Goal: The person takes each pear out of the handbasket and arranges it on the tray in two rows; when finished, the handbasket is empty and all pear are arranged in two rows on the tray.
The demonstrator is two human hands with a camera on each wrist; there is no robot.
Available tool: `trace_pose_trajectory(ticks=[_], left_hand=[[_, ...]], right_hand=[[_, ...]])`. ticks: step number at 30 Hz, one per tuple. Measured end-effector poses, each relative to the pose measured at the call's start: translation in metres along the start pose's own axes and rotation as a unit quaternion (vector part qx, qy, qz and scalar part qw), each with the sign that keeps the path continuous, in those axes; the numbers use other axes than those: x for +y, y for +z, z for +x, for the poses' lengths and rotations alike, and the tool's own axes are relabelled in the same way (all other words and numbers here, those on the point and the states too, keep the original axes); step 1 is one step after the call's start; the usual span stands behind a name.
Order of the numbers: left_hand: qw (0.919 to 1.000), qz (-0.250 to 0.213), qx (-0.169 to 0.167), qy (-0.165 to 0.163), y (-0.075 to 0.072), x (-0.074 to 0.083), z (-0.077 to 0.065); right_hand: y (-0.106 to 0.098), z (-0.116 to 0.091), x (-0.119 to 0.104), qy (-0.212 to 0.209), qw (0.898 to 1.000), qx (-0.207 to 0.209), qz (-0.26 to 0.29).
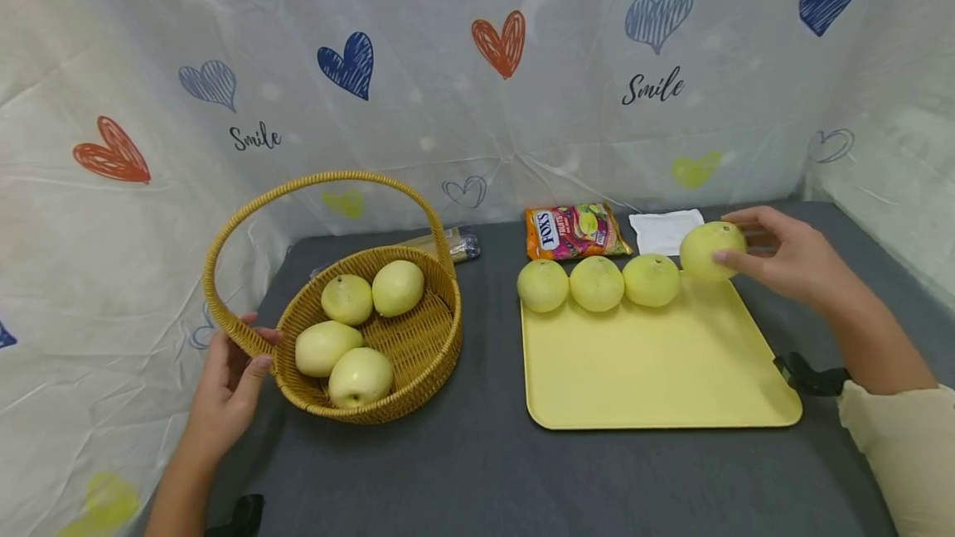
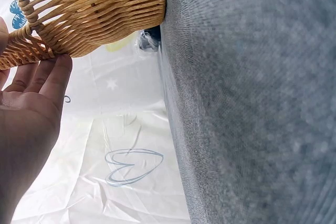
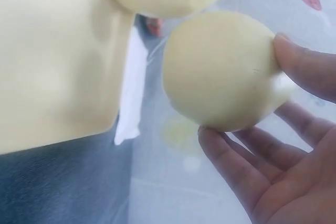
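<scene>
On the left, my left hand (image 1: 227, 392) holds the wicker basket (image 1: 418, 379) at the foot of its handle (image 1: 216, 272), thumb in front and fingers behind. Several pale yellow-green fruits (image 1: 361, 377), round like apples or pears, lie inside the basket. My right hand (image 1: 791, 255) grips another such round fruit (image 1: 709, 251) between thumb and fingers, at the back right corner of the yellow tray (image 1: 649, 379). Three more fruits (image 1: 596, 283) sit in a row along the tray's back edge, left of the held one. The right wrist view shows fingertips on the fruit's side (image 3: 220, 72).
Behind the tray lie a Fox's candy bag (image 1: 574, 230) and a white packet (image 1: 664, 230). A clear-wrapped item (image 1: 462, 243) is partly hidden behind the basket. The dark grey tabletop (image 1: 448, 471) meets a white curtain (image 1: 433, 123) printed with hearts at the back and sides.
</scene>
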State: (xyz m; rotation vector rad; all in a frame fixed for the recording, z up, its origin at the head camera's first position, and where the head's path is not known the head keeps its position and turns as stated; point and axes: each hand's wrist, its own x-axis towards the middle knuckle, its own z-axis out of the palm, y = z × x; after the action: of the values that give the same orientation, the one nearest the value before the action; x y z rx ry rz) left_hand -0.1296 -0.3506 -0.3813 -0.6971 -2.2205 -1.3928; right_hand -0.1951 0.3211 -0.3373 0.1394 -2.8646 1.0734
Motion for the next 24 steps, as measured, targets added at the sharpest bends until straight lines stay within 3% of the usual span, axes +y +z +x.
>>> trace_pose_trajectory(ticks=[7, 20, 24], left_hand=[[0.9999, 0.004, 0.0, -0.014, -0.001, -0.001, 0.0], [0.9994, -0.014, 0.004, 0.031, 0.003, 0.001, 0.003], [0.9997, -0.01, 0.007, 0.022, 0.003, 0.001, 0.002]], right_hand=[[0.006, 0.005, 0.019, -0.005, 0.999, -0.033, -0.016], [0.011, 0.008, 0.031, -0.004, 0.997, -0.078, 0.026], [0.011, 0.009, 0.035, 0.0, 0.994, -0.095, 0.047]])
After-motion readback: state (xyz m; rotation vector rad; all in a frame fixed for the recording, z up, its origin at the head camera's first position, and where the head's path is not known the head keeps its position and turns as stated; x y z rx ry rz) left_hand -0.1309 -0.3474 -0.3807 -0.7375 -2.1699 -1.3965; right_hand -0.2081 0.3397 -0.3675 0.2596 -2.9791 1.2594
